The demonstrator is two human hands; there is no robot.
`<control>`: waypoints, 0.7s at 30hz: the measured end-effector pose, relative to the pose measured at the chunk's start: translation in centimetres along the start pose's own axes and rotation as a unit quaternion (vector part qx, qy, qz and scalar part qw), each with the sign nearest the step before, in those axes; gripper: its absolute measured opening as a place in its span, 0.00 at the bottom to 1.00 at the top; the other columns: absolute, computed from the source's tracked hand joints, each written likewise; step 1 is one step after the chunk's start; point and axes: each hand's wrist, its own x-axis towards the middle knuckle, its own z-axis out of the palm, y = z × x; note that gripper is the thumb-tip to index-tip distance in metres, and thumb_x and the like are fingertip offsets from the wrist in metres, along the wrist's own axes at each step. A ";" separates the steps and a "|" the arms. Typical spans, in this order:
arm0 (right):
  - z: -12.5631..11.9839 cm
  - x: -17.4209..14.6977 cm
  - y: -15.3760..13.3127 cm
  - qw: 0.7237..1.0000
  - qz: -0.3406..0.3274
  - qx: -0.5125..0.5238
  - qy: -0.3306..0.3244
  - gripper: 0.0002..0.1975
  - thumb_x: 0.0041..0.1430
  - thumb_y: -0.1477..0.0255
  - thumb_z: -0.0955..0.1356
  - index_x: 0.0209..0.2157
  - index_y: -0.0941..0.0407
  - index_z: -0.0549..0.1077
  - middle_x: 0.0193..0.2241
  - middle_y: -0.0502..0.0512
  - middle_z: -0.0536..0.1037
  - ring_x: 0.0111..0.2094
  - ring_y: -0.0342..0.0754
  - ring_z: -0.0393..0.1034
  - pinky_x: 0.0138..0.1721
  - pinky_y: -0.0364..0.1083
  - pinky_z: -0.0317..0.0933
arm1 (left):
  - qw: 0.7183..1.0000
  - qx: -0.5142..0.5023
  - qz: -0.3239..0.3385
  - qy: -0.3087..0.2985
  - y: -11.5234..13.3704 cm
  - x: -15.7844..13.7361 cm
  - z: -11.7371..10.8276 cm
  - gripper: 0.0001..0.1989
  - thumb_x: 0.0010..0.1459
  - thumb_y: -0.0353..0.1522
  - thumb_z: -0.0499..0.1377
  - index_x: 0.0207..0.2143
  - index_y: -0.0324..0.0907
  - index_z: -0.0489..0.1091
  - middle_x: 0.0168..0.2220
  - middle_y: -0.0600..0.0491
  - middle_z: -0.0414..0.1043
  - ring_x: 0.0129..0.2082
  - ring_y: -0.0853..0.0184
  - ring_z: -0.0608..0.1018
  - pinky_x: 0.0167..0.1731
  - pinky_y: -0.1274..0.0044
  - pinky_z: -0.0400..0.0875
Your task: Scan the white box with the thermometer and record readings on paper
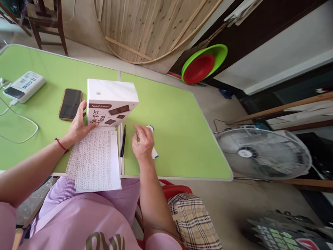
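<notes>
A white carton printed "NutriMotion Super Meal" stands on the green table, at the top end of the handwritten sheets. My left hand grips its lower left side, thumb across the printed front and fingers along the side. The sheets of paper, covered in dense writing, overhang the table's near edge. My right hand is closed, its fingers curled, over a white stick-like item with blue ends. Whether the fingers hold that item or something small is hidden. Between the papers and my right hand lies a black pen.
Left of the carton are a dark phone and a white power bank with a cable. The green table has a seam down its middle. A standing fan is to the right, and green and red basins lean beyond.
</notes>
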 end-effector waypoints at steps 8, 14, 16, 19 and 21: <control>-4.4 -0.9 2.6 0.942 0.276 -0.116 -0.155 0.20 0.54 0.59 0.70 0.43 0.59 0.77 0.38 0.67 0.77 0.41 0.63 0.72 0.41 0.59 0.67 | 0.998 -0.052 -0.028 0.023 -0.1 0.0 -0.4 0.41 0.65 0.41 0.63 0.71 0.48 0.43 0.66 0.38 0.58 0.64 0.49 0.69 0.58 0.57 0.75; -4.9 -2.0 -2.8 0.924 0.321 0.205 0.041 0.25 0.51 0.52 0.70 0.43 0.57 0.75 0.35 0.58 0.80 0.35 0.52 0.72 0.36 0.50 0.66 | 0.983 -0.169 -0.047 0.060 1.8 -0.1 -0.6 0.42 0.58 0.52 0.67 0.66 0.45 0.56 0.54 0.41 0.73 0.53 0.51 0.79 0.47 0.63 0.81; -5.0 -2.9 -5.7 0.882 0.298 0.361 0.042 0.21 0.51 0.52 0.71 0.37 0.55 0.75 0.28 0.52 0.77 0.27 0.47 0.68 0.29 0.46 0.63 | 0.980 -0.184 -0.069 0.043 2.3 -0.2 -0.6 0.42 0.57 0.53 0.67 0.65 0.43 0.58 0.52 0.41 0.75 0.50 0.52 0.80 0.45 0.63 0.82; -4.5 -4.3 -9.0 0.809 0.293 0.509 -0.024 0.17 0.52 0.55 0.72 0.30 0.55 0.74 0.22 0.48 0.72 0.20 0.42 0.61 0.22 0.44 0.56 | 0.982 -0.149 -0.111 0.017 2.6 -0.4 -0.6 0.42 0.54 0.53 0.68 0.63 0.42 0.62 0.50 0.41 0.76 0.49 0.52 0.80 0.45 0.62 0.81; -3.8 -4.9 -10.1 0.770 0.312 0.553 -0.064 0.16 0.53 0.55 0.72 0.29 0.55 0.74 0.21 0.49 0.72 0.20 0.42 0.61 0.21 0.44 0.56 | 0.982 -0.143 -0.127 0.003 2.6 -0.5 -0.6 0.41 0.54 0.53 0.68 0.63 0.41 0.64 0.50 0.41 0.76 0.48 0.53 0.80 0.43 0.63 0.82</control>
